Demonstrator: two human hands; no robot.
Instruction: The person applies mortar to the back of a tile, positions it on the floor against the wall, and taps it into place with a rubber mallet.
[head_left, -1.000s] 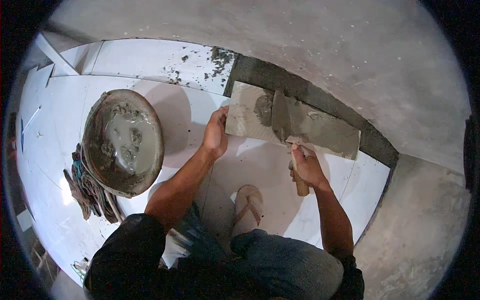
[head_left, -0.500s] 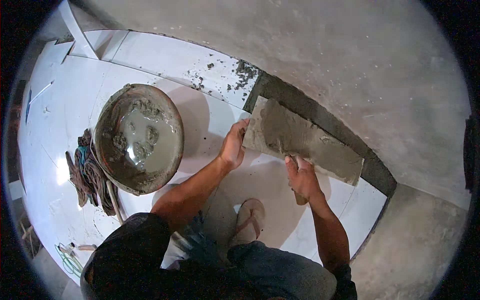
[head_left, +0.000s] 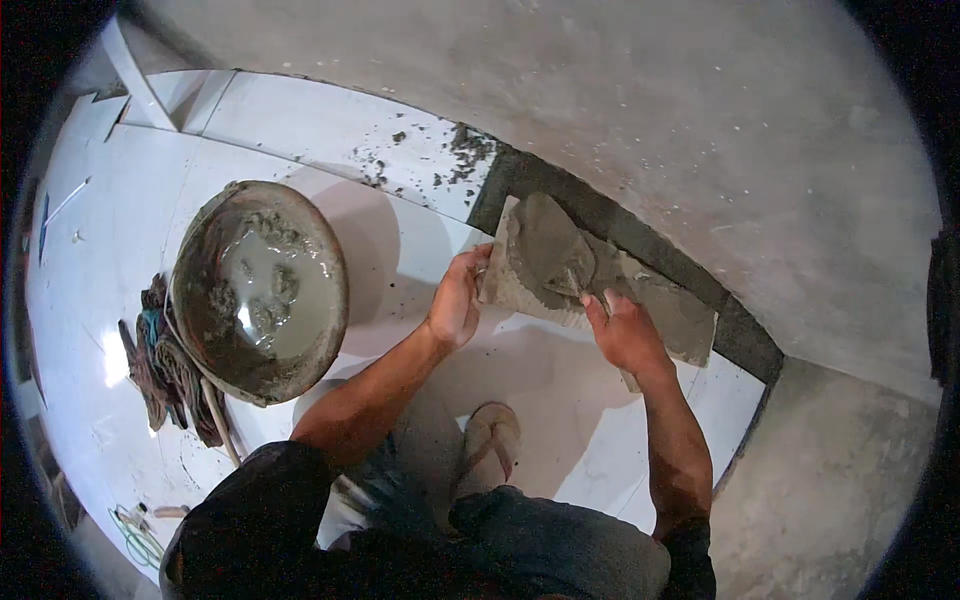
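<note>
Cement mortar (head_left: 545, 235) covers the upper face of a long narrow tile strip (head_left: 504, 284), lying in thick smears toward its right end. My left hand (head_left: 458, 302) grips the strip's left end, fingertips partly hidden at its edge. In my right hand (head_left: 632, 338) is a trowel (head_left: 575, 278), its handle wrapped by the fingers. The trowel's blade rests on the mortar over the left half of the strip, and mortar coats the blade so its outline is hard to see. Beyond the strip, a dark mortar bed (head_left: 620, 218) runs along the wall.
A round basin (head_left: 335, 310) of wet cement stands at left on white floor tiles (head_left: 400, 235). Beside it lie a bundled rag (head_left: 172, 365) and a stick. Mortar crumbs (head_left: 465, 155) dot the tile by the wall (head_left: 700, 120). My sandalled foot (head_left: 490, 440) is below the strip.
My right hand and the trowel have shifted right and slightly away from me across the strip. My left hand keeps its hold on the left end. The whole view has shifted a little.
</note>
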